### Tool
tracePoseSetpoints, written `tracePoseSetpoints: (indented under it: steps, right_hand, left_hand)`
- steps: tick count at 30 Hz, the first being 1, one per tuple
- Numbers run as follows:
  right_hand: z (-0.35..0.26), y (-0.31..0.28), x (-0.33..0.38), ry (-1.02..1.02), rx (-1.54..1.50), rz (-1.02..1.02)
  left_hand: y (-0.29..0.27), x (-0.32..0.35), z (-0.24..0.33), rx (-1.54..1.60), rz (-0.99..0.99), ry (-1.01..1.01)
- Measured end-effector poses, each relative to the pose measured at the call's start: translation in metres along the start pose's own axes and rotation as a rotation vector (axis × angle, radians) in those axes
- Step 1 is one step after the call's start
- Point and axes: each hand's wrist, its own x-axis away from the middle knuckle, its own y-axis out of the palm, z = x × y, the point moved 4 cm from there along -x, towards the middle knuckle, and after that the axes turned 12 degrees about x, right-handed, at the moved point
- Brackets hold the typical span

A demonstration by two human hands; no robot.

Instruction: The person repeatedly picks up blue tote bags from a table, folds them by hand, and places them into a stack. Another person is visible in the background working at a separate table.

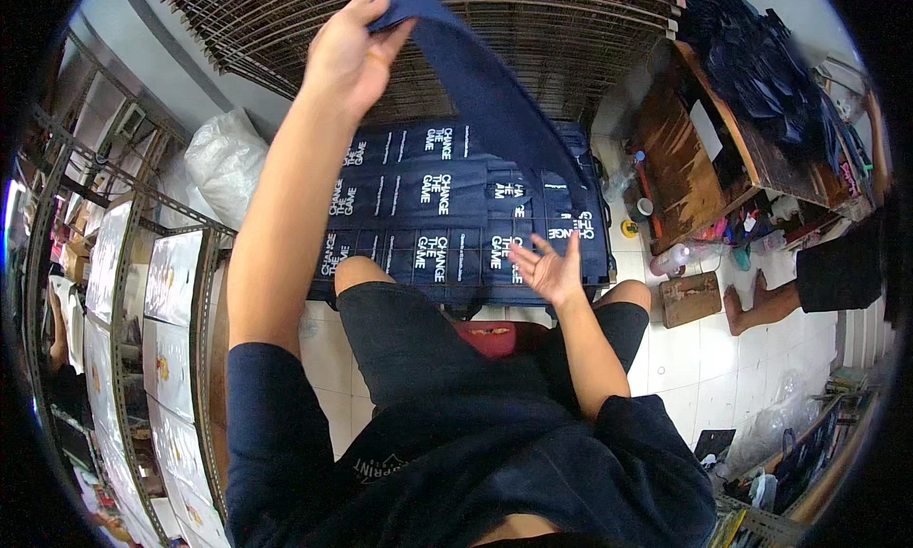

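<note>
My left hand [354, 61] is raised at the far side and pinches one end of a navy fabric piece [495, 82]. The fabric hangs in a long diagonal down to the right. Under it, several navy fabric pieces with white printed lettering [409, 201] lie in rows on a low wire rack [609, 258] in front of my knees. My right hand [552, 270] hovers over the right near part of these pieces, palm turned up and fingers spread, holding nothing.
Stacked wire drying racks [276, 25] rise beyond the fabric. A worn wooden cabinet [685, 158] with a dark fabric pile [761, 63] stands right, near another person's foot [747, 306] and a brown box [690, 299]. Metal shelving [204, 329] and a plastic bag [226, 163] are left.
</note>
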Motion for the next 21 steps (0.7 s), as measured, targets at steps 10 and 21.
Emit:
tracePoseSetpoints:
  steps: [10, 21]
  right_hand:
    - [-0.062, -0.004, -0.011, -0.181, 0.126, 0.062]
    - [-0.047, -0.009, -0.01, -0.169, 0.362, 0.041]
  left_hand:
    - [-0.122, 0.078, 0.033, -0.08, 0.072, -0.227]
    - [-0.225, 0.156, 0.043, -0.095, 0.333, -0.244]
